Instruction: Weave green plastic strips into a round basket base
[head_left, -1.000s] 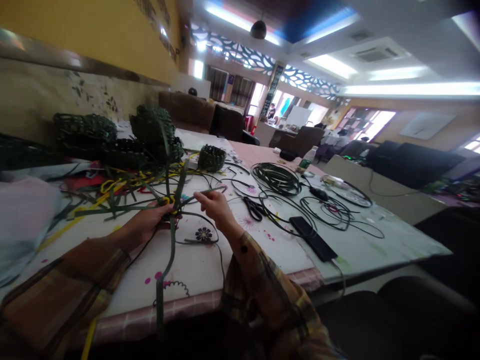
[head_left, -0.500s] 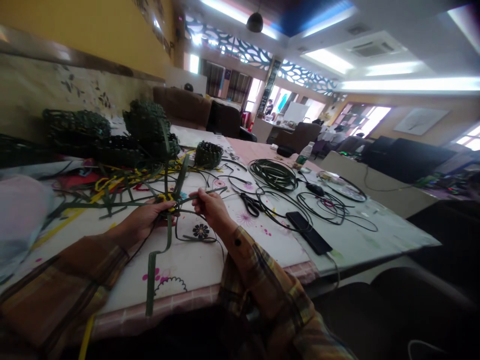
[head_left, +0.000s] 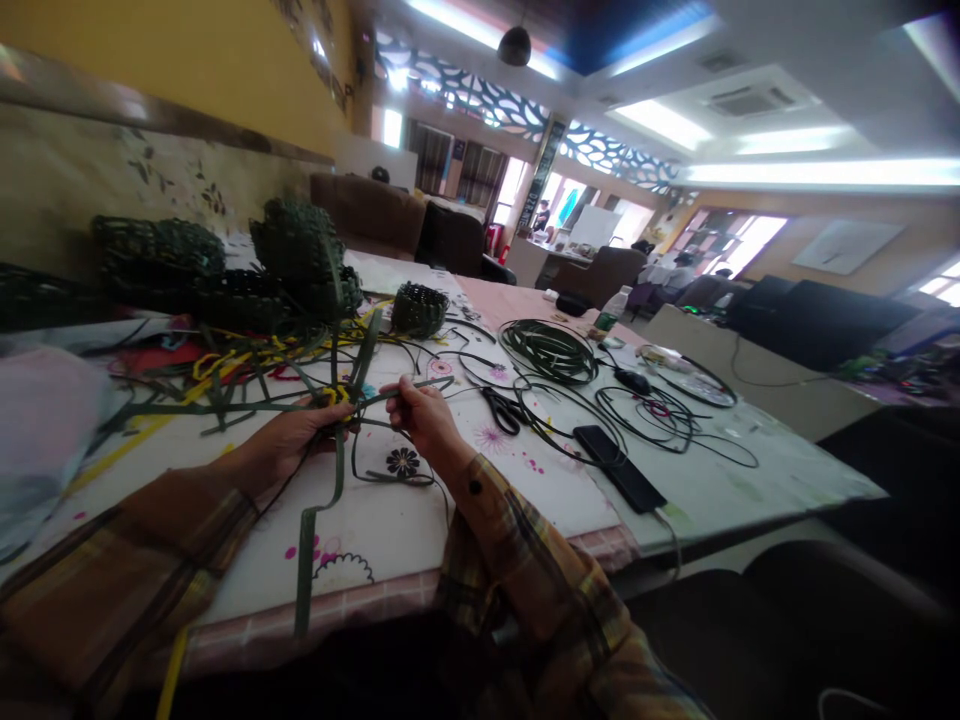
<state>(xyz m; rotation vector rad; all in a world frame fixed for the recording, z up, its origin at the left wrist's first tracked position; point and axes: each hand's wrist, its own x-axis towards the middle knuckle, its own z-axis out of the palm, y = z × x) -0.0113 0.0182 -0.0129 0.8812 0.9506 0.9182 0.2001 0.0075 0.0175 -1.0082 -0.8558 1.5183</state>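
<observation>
My left hand (head_left: 296, 435) pinches the middle of a small weave of green and yellow strips (head_left: 339, 396) just above the table. Long green ends stick out from it; one strip (head_left: 304, 570) hangs down past the table's front edge, another stands upright. To its right, my right hand (head_left: 424, 412) is closed on a flat green strip (head_left: 439, 383) that runs out of the weave, its tip showing beyond the fingers. Parts of the left fingers are hidden behind the weave.
Several dark green woven baskets (head_left: 292, 255) stand at the back left, a small one (head_left: 418, 310) nearer. Loose yellow and green strips lie before them. To the right are black scissors (head_left: 502, 410), a coil of green strip (head_left: 547, 350), a phone (head_left: 619, 468) on a cable and a bottle (head_left: 613, 308).
Both hands keep their hold with almost no movement. The whole view has shifted very slightly.
</observation>
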